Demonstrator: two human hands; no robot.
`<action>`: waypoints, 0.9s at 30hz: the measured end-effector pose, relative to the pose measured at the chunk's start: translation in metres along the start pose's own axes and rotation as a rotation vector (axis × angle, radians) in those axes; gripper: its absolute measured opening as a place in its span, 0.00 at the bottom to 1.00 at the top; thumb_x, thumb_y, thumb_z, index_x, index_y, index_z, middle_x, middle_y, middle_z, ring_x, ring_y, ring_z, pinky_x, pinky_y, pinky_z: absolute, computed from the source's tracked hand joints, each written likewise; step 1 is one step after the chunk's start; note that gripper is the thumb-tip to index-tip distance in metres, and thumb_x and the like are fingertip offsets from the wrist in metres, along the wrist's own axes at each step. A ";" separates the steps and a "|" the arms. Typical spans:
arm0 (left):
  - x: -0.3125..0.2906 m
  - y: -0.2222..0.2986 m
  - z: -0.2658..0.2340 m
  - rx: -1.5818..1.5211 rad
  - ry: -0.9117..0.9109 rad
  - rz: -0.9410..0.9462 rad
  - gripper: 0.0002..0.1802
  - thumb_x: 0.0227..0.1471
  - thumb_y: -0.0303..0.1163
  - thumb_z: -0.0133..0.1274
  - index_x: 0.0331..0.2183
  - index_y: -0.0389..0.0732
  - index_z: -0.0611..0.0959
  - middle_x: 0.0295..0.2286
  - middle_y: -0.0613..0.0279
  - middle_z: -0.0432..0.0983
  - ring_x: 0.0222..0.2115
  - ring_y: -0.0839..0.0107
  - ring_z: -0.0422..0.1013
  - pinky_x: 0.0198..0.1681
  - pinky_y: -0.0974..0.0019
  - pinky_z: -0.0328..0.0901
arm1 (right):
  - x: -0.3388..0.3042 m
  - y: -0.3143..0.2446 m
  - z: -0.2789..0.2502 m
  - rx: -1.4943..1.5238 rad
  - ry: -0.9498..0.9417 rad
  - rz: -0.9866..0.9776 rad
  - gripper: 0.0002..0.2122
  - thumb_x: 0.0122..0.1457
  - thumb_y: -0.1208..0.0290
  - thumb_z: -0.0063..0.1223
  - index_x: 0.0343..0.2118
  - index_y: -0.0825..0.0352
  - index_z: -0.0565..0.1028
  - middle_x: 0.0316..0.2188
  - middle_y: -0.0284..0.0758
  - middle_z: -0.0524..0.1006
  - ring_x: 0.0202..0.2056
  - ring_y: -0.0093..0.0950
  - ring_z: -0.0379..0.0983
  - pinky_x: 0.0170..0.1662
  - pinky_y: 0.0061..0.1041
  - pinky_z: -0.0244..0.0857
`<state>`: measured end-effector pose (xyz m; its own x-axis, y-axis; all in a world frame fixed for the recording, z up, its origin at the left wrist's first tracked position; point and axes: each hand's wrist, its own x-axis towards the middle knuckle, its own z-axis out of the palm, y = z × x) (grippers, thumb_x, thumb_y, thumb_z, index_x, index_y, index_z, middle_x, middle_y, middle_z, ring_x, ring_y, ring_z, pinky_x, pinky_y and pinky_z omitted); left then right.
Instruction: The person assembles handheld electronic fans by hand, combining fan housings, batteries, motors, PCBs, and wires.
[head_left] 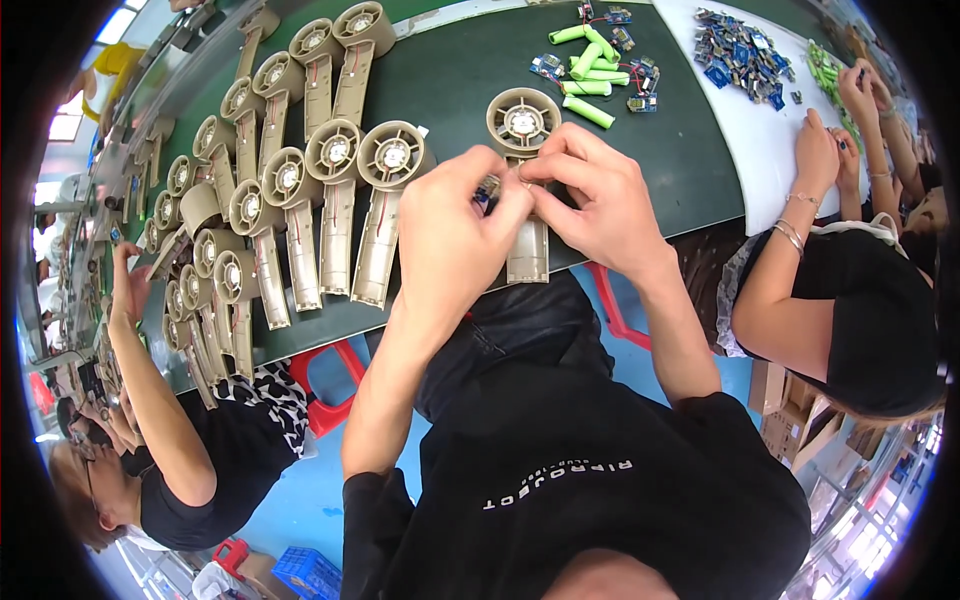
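A beige handheld fan housing (527, 256), an open handle with a round fan head, lies in front of me on the dark green table with its handle toward me. Over the upper handle, just below the fan head, both hands meet. My left hand (455, 220) is closed, and a small blue circuit board (487, 193) shows between its fingers. My right hand (598, 200) pinches thumb to forefinger close to the left fingertips. Whatever is in that pinch is too small to make out.
Rows of similar fan housings (340, 160) stand to the left. Green battery cells (590, 88) wired to small boards lie at the far right. Beyond them a white surface (720, 125) carries a heap of blue boards (740, 60). Co-workers sit at both sides.
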<state>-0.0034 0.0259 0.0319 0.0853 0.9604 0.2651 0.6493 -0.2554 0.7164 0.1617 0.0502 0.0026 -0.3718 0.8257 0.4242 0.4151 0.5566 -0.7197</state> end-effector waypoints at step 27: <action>-0.029 -0.022 0.015 -0.270 0.112 -0.028 0.18 0.52 0.19 0.57 0.47 0.31 0.79 0.36 0.50 0.79 0.34 0.64 0.77 0.37 0.66 0.70 | 0.006 0.008 0.020 -0.144 0.239 -0.241 0.06 0.47 0.78 0.61 0.30 0.67 0.79 0.26 0.33 0.75 0.22 0.29 0.73 0.25 0.24 0.66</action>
<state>-0.0091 0.0058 -0.0009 -0.0230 0.9531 0.3018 0.4239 -0.2641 0.8663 0.1465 0.0575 -0.0118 -0.2755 0.6580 0.7008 0.4580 0.7308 -0.5062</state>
